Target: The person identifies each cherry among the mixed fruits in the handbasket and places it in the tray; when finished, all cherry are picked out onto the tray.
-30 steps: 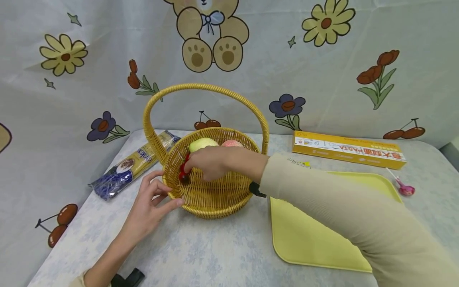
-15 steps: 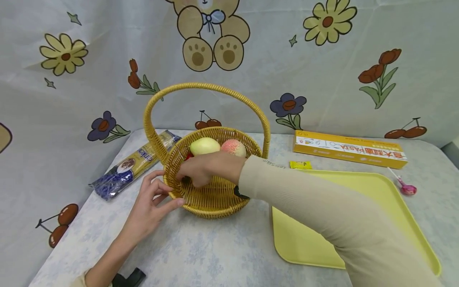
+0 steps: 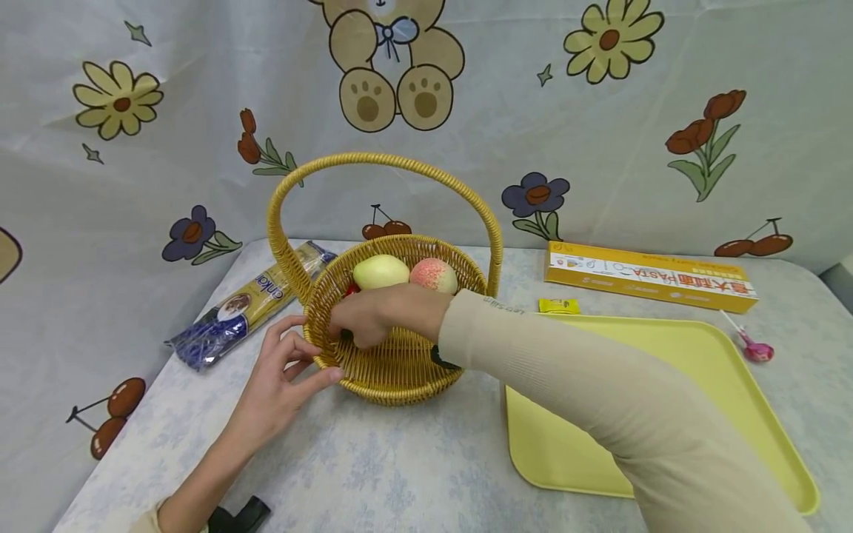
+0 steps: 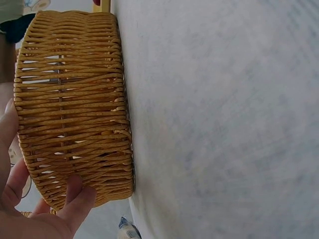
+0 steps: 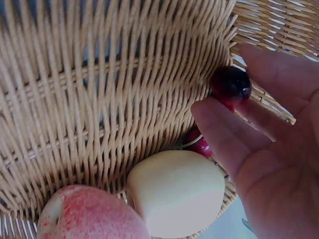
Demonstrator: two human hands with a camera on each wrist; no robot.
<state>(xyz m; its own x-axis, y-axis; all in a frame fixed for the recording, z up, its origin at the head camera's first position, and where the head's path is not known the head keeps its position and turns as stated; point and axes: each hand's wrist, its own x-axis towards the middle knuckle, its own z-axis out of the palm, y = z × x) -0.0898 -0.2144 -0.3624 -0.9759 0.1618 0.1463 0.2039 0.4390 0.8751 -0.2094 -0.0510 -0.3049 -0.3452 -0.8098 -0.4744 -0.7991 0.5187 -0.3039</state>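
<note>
A yellow wicker basket (image 3: 393,392) with a tall hoop handle stands on the table. At its left rim my left hand (image 3: 280,381) grips the weave, thumb on the near side; the left wrist view has fingers (image 4: 79,204) against the outer wall. Inside the basket, my right hand (image 3: 363,318) reaches down at the left. Its thumb and fingertips close around a dark red cherry (image 5: 230,83). Another red cherry (image 5: 200,144) with a green stem lies beside the fingers. A pale yellow-green fruit (image 3: 381,272) and a pink peach (image 3: 435,275) sit at the basket's back.
A yellow tray (image 3: 566,444) lies to the right, partly under the right sleeve. Behind it are a small yellow packet (image 3: 558,306) and an orange pasta box (image 3: 649,277). A pink lollipop (image 3: 758,351) lies far right; a pasta bag (image 3: 249,307) lies left of the basket.
My right hand has moved slightly left and lower in the basket, uncovering the peach and covering the dark cherry. Its forearm shifted left, off the packet. The left hand stays at the rim.
</note>
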